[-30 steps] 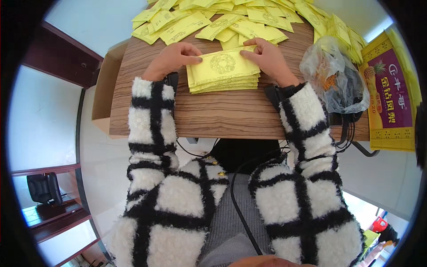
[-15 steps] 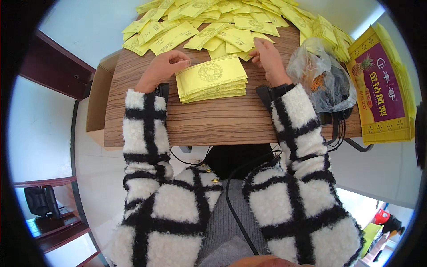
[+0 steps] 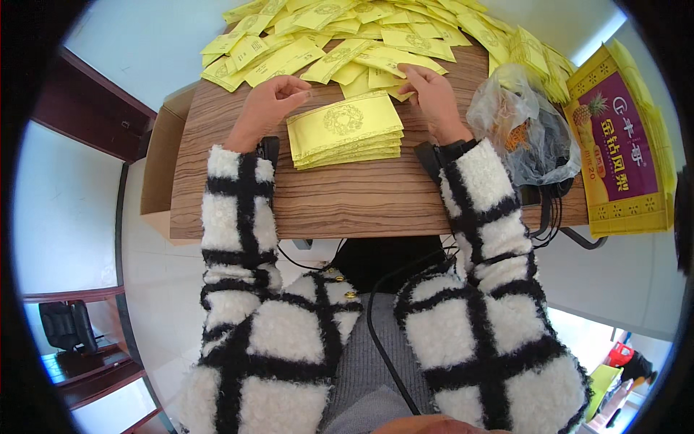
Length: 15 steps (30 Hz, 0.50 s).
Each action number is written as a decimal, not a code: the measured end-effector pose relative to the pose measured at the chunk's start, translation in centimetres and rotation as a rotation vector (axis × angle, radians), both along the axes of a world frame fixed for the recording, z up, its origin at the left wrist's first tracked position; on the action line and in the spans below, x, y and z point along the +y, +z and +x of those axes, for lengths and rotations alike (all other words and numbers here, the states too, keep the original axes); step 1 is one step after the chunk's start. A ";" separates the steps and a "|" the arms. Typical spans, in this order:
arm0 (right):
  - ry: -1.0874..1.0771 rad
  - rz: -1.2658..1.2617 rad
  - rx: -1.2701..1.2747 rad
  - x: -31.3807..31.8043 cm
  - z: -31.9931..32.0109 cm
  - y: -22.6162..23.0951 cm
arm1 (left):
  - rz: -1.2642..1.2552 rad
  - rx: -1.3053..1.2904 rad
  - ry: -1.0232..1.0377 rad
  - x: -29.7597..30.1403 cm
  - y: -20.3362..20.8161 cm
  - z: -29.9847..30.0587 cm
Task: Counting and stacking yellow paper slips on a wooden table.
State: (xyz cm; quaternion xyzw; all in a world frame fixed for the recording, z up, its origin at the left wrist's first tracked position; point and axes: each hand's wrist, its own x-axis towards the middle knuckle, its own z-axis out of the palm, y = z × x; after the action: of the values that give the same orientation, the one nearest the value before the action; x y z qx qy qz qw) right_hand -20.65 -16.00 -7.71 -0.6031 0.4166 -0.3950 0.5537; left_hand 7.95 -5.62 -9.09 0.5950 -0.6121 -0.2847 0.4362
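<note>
A neat stack of yellow printed packets [image 3: 347,130] lies on the wooden table, with a round dark design on the top one. My left hand [image 3: 266,108] hovers at the stack's upper left corner, fingers loosely bent and apart from the thumb, with nothing seen in them. Beyond the upper right corner is my right hand [image 3: 434,101], its index finger reaching toward the loose packets and its thumb held apart. It appears to hold nothing. A large heap of loose yellow packets [image 3: 347,36] covers the far side of the table.
To the right, a clear plastic bag [image 3: 524,134] with orange and dark contents sits on the table [image 3: 347,210]. Beside it stands a yellow and purple carton [image 3: 618,145] with a pineapple picture. A cardboard box [image 3: 160,170] is at the table's left side. Black cables [image 3: 555,217] hang at the front right.
My right hand has shifted slightly left and down, its index finger now nearer the loose packets. My left hand has moved a little to the right. The stack looks the same.
</note>
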 end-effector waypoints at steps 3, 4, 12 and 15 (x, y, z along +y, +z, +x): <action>-0.053 -0.214 -0.001 0.0 0.2 -0.1 | -0.019 0.052 0.010 -0.3 -0.2 0.0; -0.051 -0.409 -0.041 -0.1 0.3 -0.3 | -0.041 0.068 0.018 -0.4 -0.2 -0.1; 0.081 -1.000 -0.004 3.2 1.0 2.5 | -0.160 0.054 0.053 0.6 1.2 -1.6; 0.244 -0.912 0.043 4.9 1.1 3.5 | -0.259 0.046 0.080 0.6 1.9 -3.1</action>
State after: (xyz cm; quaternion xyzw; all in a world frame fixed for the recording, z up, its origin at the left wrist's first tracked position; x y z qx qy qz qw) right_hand -19.56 -11.12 -4.21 -0.8374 0.1382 -0.4571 0.2659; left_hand 4.89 -5.04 -7.19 0.5509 -0.6094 -0.1993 0.5342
